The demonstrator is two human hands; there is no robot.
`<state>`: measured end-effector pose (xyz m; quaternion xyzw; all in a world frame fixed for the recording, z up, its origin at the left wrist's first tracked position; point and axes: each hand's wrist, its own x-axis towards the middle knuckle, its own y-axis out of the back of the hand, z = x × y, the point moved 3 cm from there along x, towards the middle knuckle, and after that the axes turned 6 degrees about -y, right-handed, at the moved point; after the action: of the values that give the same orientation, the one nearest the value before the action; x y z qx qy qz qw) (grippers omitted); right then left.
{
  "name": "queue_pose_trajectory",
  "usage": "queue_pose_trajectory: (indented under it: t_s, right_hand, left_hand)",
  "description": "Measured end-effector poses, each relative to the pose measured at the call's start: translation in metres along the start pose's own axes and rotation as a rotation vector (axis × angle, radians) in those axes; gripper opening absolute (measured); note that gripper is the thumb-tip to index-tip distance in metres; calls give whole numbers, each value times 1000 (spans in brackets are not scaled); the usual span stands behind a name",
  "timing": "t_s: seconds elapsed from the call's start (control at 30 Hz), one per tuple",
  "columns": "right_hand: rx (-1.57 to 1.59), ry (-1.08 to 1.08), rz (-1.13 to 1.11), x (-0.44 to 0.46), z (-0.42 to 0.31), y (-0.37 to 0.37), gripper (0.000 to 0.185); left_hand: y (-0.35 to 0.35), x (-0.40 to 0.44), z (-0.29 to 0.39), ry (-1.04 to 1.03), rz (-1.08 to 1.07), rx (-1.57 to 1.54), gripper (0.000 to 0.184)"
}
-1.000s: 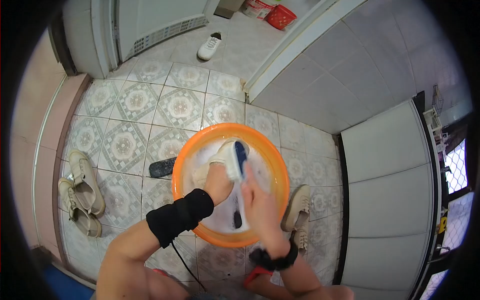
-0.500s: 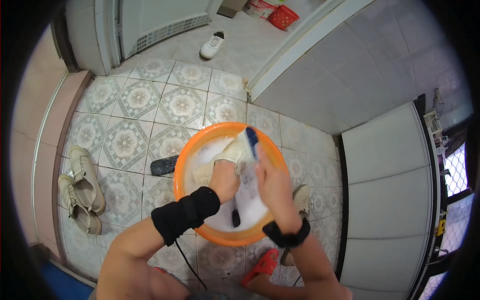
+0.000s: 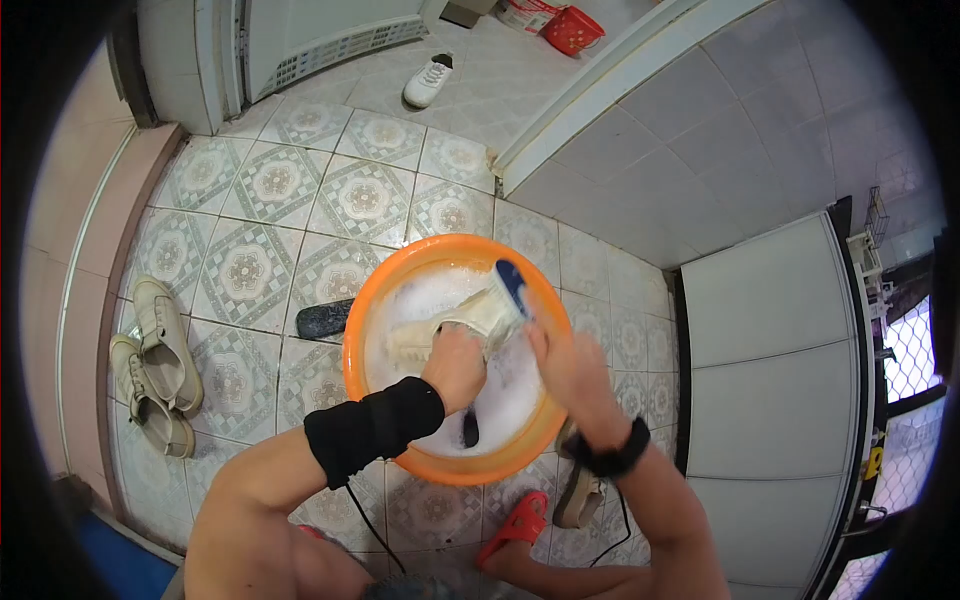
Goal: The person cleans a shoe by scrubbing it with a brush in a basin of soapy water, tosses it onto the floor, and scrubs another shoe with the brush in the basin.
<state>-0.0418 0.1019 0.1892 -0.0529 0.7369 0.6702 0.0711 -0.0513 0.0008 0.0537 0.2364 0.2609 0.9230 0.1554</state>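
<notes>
An orange basin [image 3: 356, 360] full of white suds [image 3: 420, 300] stands on the tiled floor in front of me. My left hand [image 3: 457, 366] is closed on a wet cream shoe [image 3: 412, 338], gripping it at the opening just above the suds. In my right hand [image 3: 575, 375], slightly blurred, is a scrub brush [image 3: 511, 282] with a blue back and pale bristles. Its bristles lie against or very near one end of the shoe; the exact contact is blurred. A dark object [image 3: 470, 428] pokes out of the foam below my left hand.
A pair of beige shoes [image 3: 165, 345] lies on the left, and another shoe [image 3: 578, 498] right of the basin. Beside the rim is a flat black piece [image 3: 325, 318]. Farther off are a white shoe [image 3: 429, 82] and a red basket [image 3: 573, 30]. Cables trail near my wrists.
My right hand with the brush has shifted slightly right and down. My left hand has moved a little down, and more of the shoe shows. The view has tilted slightly.
</notes>
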Motion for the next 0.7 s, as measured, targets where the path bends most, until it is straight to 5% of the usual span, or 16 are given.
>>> queue_pose_trajectory:
  t_s: [0.1, 0.2, 0.3, 0.4, 0.5, 0.57, 0.63, 0.7]
  right_hand:
    - [-40, -25, 75, 1, -4, -4, 46]
    - [-103, 469, 511, -24, -19, -5, 40]
    - [-48, -48, 29, -1, 10, -1, 47]
    - [-24, -21, 92, -6, -2, -2, 46]
    - [60, 129, 132, -43, -33, -3, 41]
    - [104, 123, 197, -15, -12, -8, 42]
    - [78, -85, 158, 10, -5, -2, 44]
    - [33, -71, 179, -7, -17, -9, 44]
  left_hand:
    - [1, 6, -6, 31, -11, -14, 14]
    - [5, -2, -5, -94, 106, -87, 15]
    - [3, -2, 2, -73, 4, 4, 13]
    - [13, 1, 0, 35, -28, 90, 23]
    - [20, 1, -1, -77, -89, 79, 21]
    - [24, 4, -3, -59, 180, -95, 21]
    - [22, 10, -8, 12, 75, -36, 24]
    - [26, 13, -7, -28, 131, -36, 19]
